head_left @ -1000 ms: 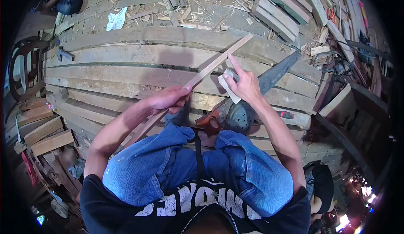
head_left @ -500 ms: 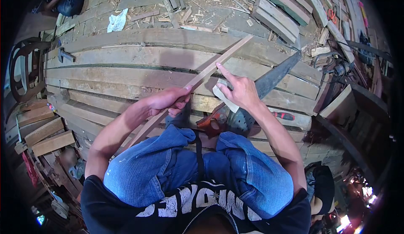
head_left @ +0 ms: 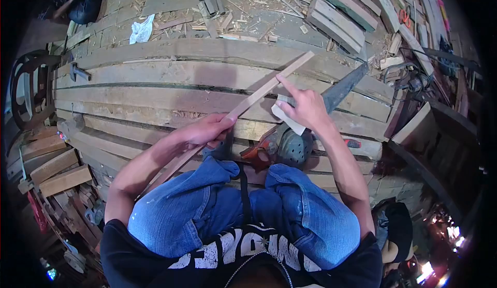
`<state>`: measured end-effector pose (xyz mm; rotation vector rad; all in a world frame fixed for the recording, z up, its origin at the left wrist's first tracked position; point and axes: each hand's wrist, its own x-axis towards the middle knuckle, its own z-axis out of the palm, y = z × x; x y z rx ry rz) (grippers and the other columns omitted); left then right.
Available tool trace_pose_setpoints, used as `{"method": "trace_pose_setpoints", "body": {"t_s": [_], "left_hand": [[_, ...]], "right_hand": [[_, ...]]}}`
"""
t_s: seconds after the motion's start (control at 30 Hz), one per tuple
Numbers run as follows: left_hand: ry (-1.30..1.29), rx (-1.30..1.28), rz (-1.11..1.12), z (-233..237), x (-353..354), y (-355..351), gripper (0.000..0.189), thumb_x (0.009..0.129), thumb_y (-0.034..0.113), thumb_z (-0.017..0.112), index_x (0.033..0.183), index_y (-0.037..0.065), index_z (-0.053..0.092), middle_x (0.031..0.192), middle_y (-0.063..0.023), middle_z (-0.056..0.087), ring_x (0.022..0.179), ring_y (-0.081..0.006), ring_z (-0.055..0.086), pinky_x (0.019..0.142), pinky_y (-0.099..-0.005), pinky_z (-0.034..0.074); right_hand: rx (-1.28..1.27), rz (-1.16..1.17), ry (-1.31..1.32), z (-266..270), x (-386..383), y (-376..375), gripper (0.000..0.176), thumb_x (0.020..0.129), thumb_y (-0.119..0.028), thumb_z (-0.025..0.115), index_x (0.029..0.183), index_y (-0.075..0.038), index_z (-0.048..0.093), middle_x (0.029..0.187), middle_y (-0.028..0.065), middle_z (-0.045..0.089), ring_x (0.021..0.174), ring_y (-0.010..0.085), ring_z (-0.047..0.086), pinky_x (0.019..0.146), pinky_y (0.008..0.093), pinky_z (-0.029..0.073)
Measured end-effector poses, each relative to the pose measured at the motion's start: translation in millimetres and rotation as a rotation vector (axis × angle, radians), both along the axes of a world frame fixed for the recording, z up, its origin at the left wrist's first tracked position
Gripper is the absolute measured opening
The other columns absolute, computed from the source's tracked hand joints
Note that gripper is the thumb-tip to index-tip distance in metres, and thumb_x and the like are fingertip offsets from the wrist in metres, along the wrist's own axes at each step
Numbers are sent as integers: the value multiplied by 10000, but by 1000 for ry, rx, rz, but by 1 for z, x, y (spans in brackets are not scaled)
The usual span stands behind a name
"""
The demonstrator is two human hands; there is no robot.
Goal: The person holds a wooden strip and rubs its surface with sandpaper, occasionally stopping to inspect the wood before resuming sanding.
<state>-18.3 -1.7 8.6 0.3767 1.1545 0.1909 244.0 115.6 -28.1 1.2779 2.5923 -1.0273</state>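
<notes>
A long thin wood strip (head_left: 259,92) runs diagonally over the planks, from beside my left knee up to the right. My left hand (head_left: 209,130) is closed around its lower middle, thumb on top. My right hand (head_left: 305,106) holds a small pale wood block (head_left: 288,115) between thumb and curled fingers, while its index finger reaches out and touches the strip's upper part. Under and beyond that hand lies a handsaw (head_left: 344,88), its orange handle (head_left: 259,154) near my feet. A perforated dark shoe (head_left: 295,147) shows beside the handle.
A hammer (head_left: 79,72) lies on the planks (head_left: 129,94) at the left. A red-handled tool (head_left: 352,143) is right of my forearm. Stacked beams (head_left: 336,26) and wood scraps lie beyond. Other people (head_left: 85,8) appear at upper left and lower right.
My right hand has moved a little right with the block, its finger now farther along the strip. The strip lies at a slightly flatter angle, and my left hand has shifted slightly down.
</notes>
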Motion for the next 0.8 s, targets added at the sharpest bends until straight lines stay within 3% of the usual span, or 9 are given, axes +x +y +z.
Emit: {"method": "trace_pose_setpoints", "body": {"t_s": [0.17, 0.23, 0.37, 0.4, 0.5, 0.53, 0.57, 0.67, 0.8], "left_hand": [[-37, -40, -40, 0, 8, -3, 390, 1027, 435, 395, 816, 108, 425, 669, 51, 329, 552, -59, 292, 461, -222, 272], [-60, -56, -27, -3, 11, -3, 381, 1028, 426, 399, 821, 108, 432, 671, 51, 335, 563, -60, 303, 465, -223, 276], [-108, -67, -5, -8, 11, -3, 357, 1029, 404, 410, 836, 107, 448, 677, 52, 352, 586, -62, 326, 470, -227, 290], [-109, -55, -6, -9, 9, -2, 357, 1029, 404, 410, 836, 107, 448, 677, 52, 352, 586, -62, 326, 470, -227, 290], [-133, -94, -5, -8, 10, -4, 344, 1030, 390, 412, 843, 104, 454, 680, 50, 360, 587, -63, 330, 472, -227, 296], [-120, -85, 0, -7, 11, -3, 353, 1025, 411, 416, 837, 114, 449, 674, 52, 349, 571, -59, 316, 463, -222, 290], [-107, -79, 7, -6, 12, -3, 362, 1020, 432, 420, 832, 123, 445, 667, 54, 338, 555, -54, 301, 454, -217, 284], [-88, -137, -3, 1, 12, 1, 360, 1026, 409, 415, 839, 104, 457, 647, 49, 347, 534, -67, 313, 453, -230, 286], [-129, -161, 29, -3, 10, -2, 373, 1018, 437, 423, 836, 112, 452, 661, 51, 342, 532, -57, 301, 445, -217, 275]], "right_hand": [[-13, -83, -15, -2, 23, 8, 461, 820, -282, 674, 1252, -141, 594, 766, 184, 678, 743, 391, 659, 709, 488, 526], [2, -209, 286, -5, 26, 8, 415, 824, -256, 659, 1215, -126, 609, 757, 202, 666, 733, 387, 658, 714, 487, 521], [-81, -500, 276, -1, 14, 4, 309, 824, -214, 640, 1103, -96, 575, 735, 167, 662, 690, 363, 668, 635, 446, 530], [22, -475, 337, -13, 11, 1, 314, 815, -180, 667, 1087, -72, 555, 620, 120, 594, 544, 320, 609, 531, 371, 485], [397, -380, 362, -35, -7, -9, 316, 823, -134, 632, 1110, -33, 551, 937, 181, 630, 862, 336, 614, 714, 402, 481], [289, -367, 240, -30, -10, -13, 375, 804, -72, 626, 1165, -31, 532, 1108, 191, 572, 1056, 349, 545, 842, 424, 453], [293, -366, 240, -31, -12, -12, 375, 804, -72, 626, 1165, -31, 532, 1108, 191, 572, 1056, 349, 545, 842, 424, 453], [691, -305, 422, -34, -14, -15, 491, 734, 33, 642, 1205, -45, 529, 1147, 150, 568, 1092, 348, 539, 891, 477, 450], [634, -33, 461, -40, -2, -20, 463, 736, 40, 635, 1184, -41, 551, 1221, 168, 559, 1172, 350, 523, 955, 479, 424]]}}
